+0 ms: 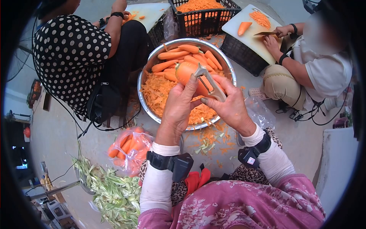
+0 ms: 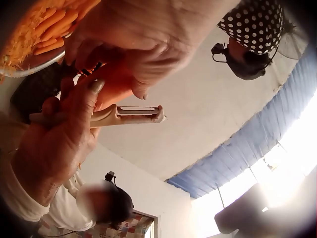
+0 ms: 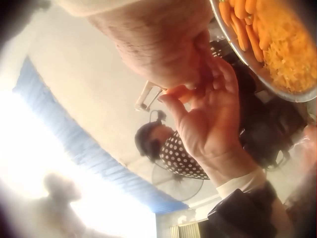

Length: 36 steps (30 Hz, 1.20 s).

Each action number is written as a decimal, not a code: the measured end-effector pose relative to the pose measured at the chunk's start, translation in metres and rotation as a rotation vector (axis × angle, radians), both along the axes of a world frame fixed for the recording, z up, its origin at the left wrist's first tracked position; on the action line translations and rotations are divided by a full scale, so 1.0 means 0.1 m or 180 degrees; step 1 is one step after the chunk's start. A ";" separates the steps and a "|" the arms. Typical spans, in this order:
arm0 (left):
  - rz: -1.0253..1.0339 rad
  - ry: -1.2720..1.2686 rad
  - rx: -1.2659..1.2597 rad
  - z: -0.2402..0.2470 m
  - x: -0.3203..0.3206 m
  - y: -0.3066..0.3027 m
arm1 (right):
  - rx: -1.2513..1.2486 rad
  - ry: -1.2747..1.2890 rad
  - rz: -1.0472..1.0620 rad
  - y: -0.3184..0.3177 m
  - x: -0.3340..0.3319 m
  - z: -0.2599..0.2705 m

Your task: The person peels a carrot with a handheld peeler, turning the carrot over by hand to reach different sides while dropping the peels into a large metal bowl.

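Note:
In the head view my left hand point(image 1: 176, 107) holds a thick orange carrot point(image 1: 184, 71) over a large metal basin point(image 1: 141, 93), its thumb up along the carrot's side. My right hand point(image 1: 233, 108) grips a pale-handled peeler point(image 1: 219, 93), with the thumb on the handle and fingers behind the carrot. The peeler's blade frame overlaps the carrot in this view. From the left wrist, the peeler point(image 2: 105, 117) points away from the right hand point(image 2: 57, 148), beside the carrot point(image 2: 115, 82). Whole carrots point(image 1: 171, 55) and orange shreds point(image 1: 156, 89) lie in the basin.
A bag of carrots point(image 1: 131, 147) and leafy greens point(image 1: 114, 194) lie on the floor at left. Two people sit across, at cutting boards point(image 1: 146, 13); the right one holds a knife point(image 1: 263, 33). A black crate point(image 1: 206, 17) of shredded carrot stands behind the basin.

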State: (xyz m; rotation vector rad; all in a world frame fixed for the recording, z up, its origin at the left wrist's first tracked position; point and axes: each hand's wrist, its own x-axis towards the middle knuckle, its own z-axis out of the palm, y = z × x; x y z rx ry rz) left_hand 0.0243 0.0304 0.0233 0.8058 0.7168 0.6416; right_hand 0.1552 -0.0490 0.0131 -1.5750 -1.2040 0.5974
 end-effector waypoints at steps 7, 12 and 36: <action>0.0092 -0.0194 -0.0050 -0.07 -0.03 -0.03 | -0.0091 0.0004 0.0132 -0.01 -0.02 0.01; 0.0258 -0.0384 -0.0187 -0.09 -0.03 -0.04 | -0.0085 -0.0188 0.0244 -0.04 -0.03 -0.01; 0.0708 -0.0844 -0.0373 -0.10 -0.03 0.02 | -0.0091 0.0031 0.0320 -0.07 -0.01 0.05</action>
